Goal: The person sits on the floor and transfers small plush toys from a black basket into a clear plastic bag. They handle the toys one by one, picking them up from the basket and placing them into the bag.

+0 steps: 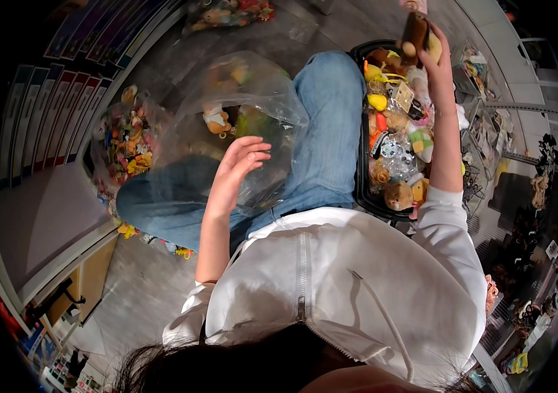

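My right hand point(437, 64) grips a brown plush toy point(413, 40), blurred, over the far end of a black basket point(360, 184). Inside the basket lie small toys and keychains, among them a yellow figure point(377, 102), a brown bear head point(399, 195) and a clear wrapped item point(399, 162). My left hand point(240, 159) holds nothing, its fingers loosely extended above a large clear plastic bag point(185, 132). That bag lies across my bent leg. Within it are a small bear toy in white point(216, 119) and a blurred green item point(252, 122).
On the left, another clear bag packed with small colourful toys point(129, 142) stands by a shelf unit point(48, 211) with a row of boxes or books point(45, 118). A further toy bag point(225, 14) lies ahead. Racks with hanging accessories point(524, 226) line the right.
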Action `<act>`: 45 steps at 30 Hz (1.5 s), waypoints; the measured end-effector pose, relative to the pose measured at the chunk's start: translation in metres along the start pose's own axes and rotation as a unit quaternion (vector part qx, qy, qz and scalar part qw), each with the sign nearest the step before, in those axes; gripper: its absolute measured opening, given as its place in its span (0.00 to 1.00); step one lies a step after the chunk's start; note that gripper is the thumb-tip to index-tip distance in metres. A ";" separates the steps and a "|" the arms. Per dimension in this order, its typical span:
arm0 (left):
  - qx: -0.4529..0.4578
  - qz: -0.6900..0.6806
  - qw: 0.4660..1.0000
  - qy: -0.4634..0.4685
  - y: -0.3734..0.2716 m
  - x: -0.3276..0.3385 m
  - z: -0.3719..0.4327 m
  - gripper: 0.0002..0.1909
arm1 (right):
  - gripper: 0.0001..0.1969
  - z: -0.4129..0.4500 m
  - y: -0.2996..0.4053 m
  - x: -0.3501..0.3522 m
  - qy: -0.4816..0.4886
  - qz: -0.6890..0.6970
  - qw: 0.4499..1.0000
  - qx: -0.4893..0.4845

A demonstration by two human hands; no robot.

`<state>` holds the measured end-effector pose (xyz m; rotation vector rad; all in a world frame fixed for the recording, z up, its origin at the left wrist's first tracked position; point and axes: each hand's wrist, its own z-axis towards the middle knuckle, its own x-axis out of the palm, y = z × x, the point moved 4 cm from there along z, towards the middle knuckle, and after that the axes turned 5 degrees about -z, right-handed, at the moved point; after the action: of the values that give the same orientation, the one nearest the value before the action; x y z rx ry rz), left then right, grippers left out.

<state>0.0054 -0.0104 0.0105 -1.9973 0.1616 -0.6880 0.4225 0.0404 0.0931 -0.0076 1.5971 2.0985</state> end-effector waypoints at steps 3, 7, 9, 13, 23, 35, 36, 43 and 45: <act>0.124 -0.033 0.987 0.094 -0.017 0.027 -0.004 0.45 | 0.41 -0.046 0.072 0.053 0.136 -0.009 0.982 -0.132; 0.203 -0.151 0.957 0.141 -0.027 0.058 -0.014 0.71 | 0.40 -0.101 0.129 0.141 0.491 0.109 0.838 -0.212; 0.192 -0.124 0.967 0.113 -0.013 0.040 -0.016 0.67 | 0.31 -0.116 0.138 0.164 0.484 -0.031 0.815 -0.318; 0.102 -0.234 0.964 -0.079 0.019 -0.003 -0.022 0.39 | 0.24 -0.111 0.109 0.172 0.362 -0.176 0.876 -0.266; -0.007 -0.077 0.995 -0.061 0.030 -0.039 -0.003 0.28 | 0.22 -0.108 0.072 0.139 0.190 -0.309 0.921 -0.140; -0.010 0.518 0.849 0.102 0.077 0.020 -0.001 0.44 | 0.23 -0.107 -0.013 -0.016 0.003 -0.503 0.864 0.011; 0.007 0.510 0.855 0.099 0.078 0.019 0.000 0.40 | 0.22 -0.114 -0.030 -0.022 0.030 -0.523 0.852 0.022; 0.136 0.495 0.857 -0.046 0.025 -0.022 0.014 0.23 | 0.16 -0.124 -0.047 -0.021 -0.022 -0.466 0.881 0.082; 0.201 0.439 0.865 -0.134 0.014 -0.029 0.015 0.23 | 0.15 -0.126 -0.037 -0.016 -0.051 -0.370 0.917 0.143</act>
<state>-0.0082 0.0057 -0.0181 -1.3722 0.6541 0.1469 0.4145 -0.0731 0.0248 -0.3436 1.5046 1.2590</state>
